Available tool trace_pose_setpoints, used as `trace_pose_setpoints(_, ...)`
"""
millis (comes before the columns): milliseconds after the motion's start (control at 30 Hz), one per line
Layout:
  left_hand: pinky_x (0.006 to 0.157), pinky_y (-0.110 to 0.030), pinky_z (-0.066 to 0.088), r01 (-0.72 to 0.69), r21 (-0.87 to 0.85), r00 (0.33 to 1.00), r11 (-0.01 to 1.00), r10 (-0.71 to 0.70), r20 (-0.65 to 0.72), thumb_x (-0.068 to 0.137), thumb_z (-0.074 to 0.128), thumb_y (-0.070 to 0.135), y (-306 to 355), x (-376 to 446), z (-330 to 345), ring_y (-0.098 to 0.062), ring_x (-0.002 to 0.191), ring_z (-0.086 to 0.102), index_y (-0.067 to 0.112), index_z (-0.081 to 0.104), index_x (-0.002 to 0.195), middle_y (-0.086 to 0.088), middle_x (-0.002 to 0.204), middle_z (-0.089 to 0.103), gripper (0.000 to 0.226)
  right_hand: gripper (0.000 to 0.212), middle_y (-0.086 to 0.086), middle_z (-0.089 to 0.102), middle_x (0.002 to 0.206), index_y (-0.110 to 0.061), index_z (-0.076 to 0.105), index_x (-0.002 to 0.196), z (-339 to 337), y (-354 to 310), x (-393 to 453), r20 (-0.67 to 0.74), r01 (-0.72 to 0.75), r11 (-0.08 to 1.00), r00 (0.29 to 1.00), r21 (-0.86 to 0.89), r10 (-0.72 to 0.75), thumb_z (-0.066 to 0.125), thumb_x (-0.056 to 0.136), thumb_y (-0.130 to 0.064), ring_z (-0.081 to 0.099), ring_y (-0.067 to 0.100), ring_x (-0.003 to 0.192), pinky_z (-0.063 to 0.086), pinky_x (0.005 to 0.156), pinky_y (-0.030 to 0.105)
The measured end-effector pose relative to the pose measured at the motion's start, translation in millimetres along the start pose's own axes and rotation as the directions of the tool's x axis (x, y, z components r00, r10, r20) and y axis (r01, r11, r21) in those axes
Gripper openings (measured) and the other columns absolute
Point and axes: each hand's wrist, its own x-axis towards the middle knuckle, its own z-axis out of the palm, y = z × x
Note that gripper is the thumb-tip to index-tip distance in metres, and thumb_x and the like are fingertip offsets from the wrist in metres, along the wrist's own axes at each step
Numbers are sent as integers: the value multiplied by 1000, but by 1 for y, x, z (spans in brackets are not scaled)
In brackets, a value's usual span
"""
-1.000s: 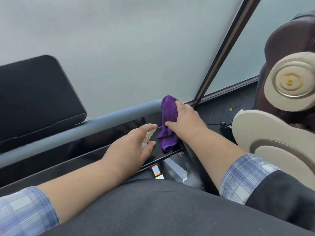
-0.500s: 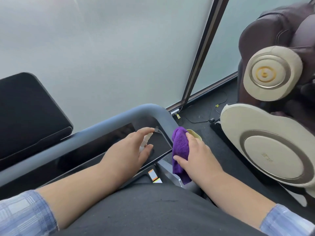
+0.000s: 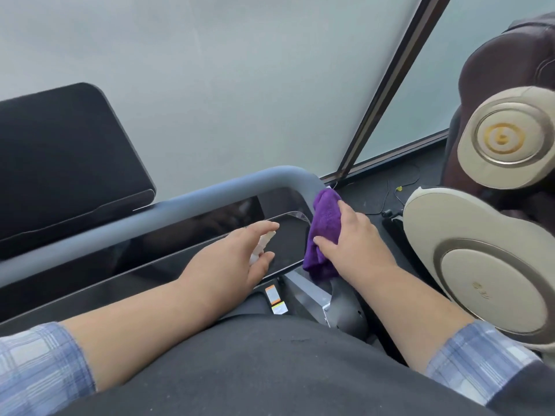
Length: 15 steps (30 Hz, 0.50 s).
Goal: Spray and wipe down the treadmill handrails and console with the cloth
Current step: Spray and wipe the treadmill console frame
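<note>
A grey handrail (image 3: pixel 192 202) runs across the treadmill and bends down at its right corner. My right hand (image 3: pixel 351 241) presses a purple cloth (image 3: pixel 326 223) against the rail just below that bend, fingers wrapped over the cloth. My left hand (image 3: pixel 240 256) holds a small white spray bottle (image 3: pixel 261 247) over the glossy black console (image 3: pixel 288 235); the palm hides most of the bottle. A black screen panel (image 3: pixel 66 157) stands up at the left behind the rail.
A frosted glass wall with a dark frame post (image 3: pixel 387 85) is close behind the treadmill. A brown and beige massage chair (image 3: pixel 492 241) stands right beside the rail. Cables (image 3: pixel 396 199) lie on the dark floor. Warning stickers (image 3: pixel 274 298) sit on the frame below the console.
My right hand slid the cloth down the right bend of the rail, then back up toward the corner. The left hand kept the spray bottle over the console. My head shifted.
</note>
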Motion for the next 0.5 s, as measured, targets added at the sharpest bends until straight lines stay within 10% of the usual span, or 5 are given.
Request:
trace_pose_setpoints(333, 63, -20, 35, 66, -28, 998, 997, -67, -21, 95, 47, 51, -18, -10, -7, -4, 77, 48, 57, 25, 134, 24, 101, 44, 45, 91, 9, 47, 142, -20, 24, 155, 7, 1, 3, -51, 47, 999, 998, -6, -47, 70, 84, -54, 45, 30, 130, 38, 109, 43)
trace_pose_setpoints(500, 72, -26, 45, 113, -74, 992, 991, -116, -39, 93, 44, 53, -30, -26, -19, -8, 87, 59, 59, 20, 132, 20, 113, 57, 46, 72, 8, 39, 156, -19, 37, 154, 0, -32, 60, -67, 336, 940, 941, 55, -332, 64, 92, -45, 34, 28, 143, 23, 120, 38)
